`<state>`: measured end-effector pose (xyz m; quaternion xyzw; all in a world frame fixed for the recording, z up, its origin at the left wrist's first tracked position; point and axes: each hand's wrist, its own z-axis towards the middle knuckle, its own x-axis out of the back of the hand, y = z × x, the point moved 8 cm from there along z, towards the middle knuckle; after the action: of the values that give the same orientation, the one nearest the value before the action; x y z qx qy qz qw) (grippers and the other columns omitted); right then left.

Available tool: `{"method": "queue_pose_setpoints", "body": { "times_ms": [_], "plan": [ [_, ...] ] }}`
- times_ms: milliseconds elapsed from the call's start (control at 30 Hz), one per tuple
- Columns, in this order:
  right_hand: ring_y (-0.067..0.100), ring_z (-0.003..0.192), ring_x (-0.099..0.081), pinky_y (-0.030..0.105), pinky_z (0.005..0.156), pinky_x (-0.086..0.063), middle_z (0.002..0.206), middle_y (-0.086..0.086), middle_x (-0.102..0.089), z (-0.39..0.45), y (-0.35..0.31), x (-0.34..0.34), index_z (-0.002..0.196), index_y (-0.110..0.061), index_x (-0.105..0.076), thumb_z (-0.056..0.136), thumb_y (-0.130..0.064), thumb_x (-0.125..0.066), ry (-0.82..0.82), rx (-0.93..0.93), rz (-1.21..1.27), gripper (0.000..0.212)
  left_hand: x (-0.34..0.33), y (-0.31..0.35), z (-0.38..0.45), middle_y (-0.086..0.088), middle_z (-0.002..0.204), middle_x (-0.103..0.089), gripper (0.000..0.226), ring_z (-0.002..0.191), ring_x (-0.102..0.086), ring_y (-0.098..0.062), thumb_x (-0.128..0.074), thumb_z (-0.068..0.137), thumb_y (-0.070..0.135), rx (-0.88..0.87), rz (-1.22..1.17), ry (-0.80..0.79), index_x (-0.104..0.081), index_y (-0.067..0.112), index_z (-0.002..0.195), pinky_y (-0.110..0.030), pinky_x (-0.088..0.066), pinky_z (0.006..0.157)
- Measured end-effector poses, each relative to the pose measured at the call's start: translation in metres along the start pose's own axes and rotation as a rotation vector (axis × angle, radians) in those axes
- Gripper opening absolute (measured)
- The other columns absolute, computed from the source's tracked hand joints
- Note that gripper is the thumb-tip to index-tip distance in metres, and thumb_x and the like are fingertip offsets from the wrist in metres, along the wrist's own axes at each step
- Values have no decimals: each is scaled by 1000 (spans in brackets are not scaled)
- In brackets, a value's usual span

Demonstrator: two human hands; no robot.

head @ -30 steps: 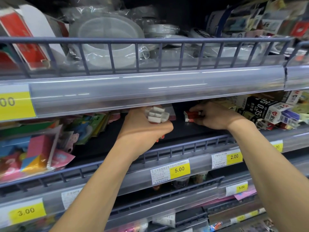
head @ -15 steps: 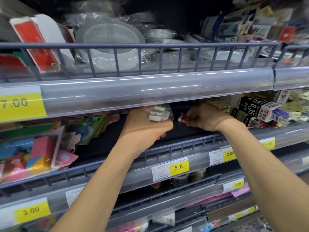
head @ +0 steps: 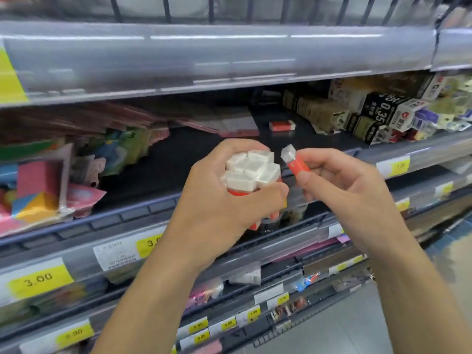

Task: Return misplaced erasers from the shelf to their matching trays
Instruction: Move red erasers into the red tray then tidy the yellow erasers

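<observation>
Head view: right hand (head: 342,182) pinches eraser (head: 295,160), white end up-left; left hand (head: 229,198) grips eraser bundle (head: 251,169).

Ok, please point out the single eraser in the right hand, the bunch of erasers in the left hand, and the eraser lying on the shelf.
single eraser (head: 296,163), head view, orange sleeve.
bunch of erasers (head: 251,169), head view, white ends.
eraser lying on the shelf (head: 281,125), head view, red sleeve.
</observation>
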<state>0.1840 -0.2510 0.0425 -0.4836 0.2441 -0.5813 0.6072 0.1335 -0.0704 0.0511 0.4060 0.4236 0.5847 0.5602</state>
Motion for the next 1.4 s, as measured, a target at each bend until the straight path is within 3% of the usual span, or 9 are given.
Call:
{"method": "queue_pose_setpoints", "body": {
  "times_ms": [133,333,467,667,733,933,1133,1233,1400],
  "plan": [
    [10,74,-62,20,70,-52,84,-11,-70,-71,52,-7,111,-22,-73,89,-25,-69,52,-174,100,23,-5,-55,-45,-2,84,-78,38,66,-73,-18,-81,66,28,164,-20,-50,-71,37,102,-21,-52,52],
    [16,68,-57,23,67,-49,83,4,-69,-202,177,-38,111,-22,-75,88,-29,-75,44,-682,195,23,5,-192,-125,-1,76,-77,38,57,-65,-14,-83,66,20,606,8,7,-71,38,97,-24,-48,48],
    [20,75,-59,31,66,-49,98,22,-69,-287,237,-51,104,-23,-79,79,-35,-81,29,-994,206,28,24,-279,-210,-7,68,-72,37,54,-61,-17,-82,73,7,913,40,110,-70,22,105,-28,-47,50],
    [13,82,-67,27,68,-52,94,4,-74,-358,272,-54,97,-27,-80,72,-47,-81,-191,-1208,114,32,39,-323,-338,-10,77,-75,51,58,-67,-17,-84,54,25,1150,-15,413,-73,17,104,-24,-52,54],
    [15,83,-65,29,70,-52,95,5,-74,-368,279,-55,96,-26,-81,85,-31,-77,-266,-1230,122,12,39,-323,-375,-10,80,-76,48,62,-70,-21,-87,54,24,1189,-40,550,-74,21,100,-30,-56,60],
    [17,81,-64,28,66,-50,96,8,-74,-364,280,-85,94,-20,-80,89,-23,-74,-510,-1169,52,8,38,-295,-469,-1,75,-76,25,65,-70,-20,-83,82,4,1199,1,895,-74,21,98,-33,-58,65],
    [14,78,-61,32,69,-48,96,17,-71,-345,232,-187,99,-20,-79,90,-24,-73,-839,-996,120,11,49,-244,-545,-9,82,-76,52,74,-72,-31,-88,58,25,1131,-111,1139,-71,15,105,-57,-60,89],
    [8,77,-60,30,69,-47,93,6,-71,-347,201,-248,102,-21,-78,92,-19,-72,-980,-915,177,12,57,-225,-587,-14,88,-76,66,75,-73,-32,-91,47,37,1089,-146,1263,-70,16,107,-55,-61,89],
    [8,80,-60,29,70,-48,85,-8,-69,-369,148,-343,104,-29,-78,90,-26,-74,-1161,-792,226,14,77,-204,-661,-18,80,-75,45,68,-72,-30,-85,72,18,1002,-204,1418,-68,11,113,-48,-64,75]
  ]
}}
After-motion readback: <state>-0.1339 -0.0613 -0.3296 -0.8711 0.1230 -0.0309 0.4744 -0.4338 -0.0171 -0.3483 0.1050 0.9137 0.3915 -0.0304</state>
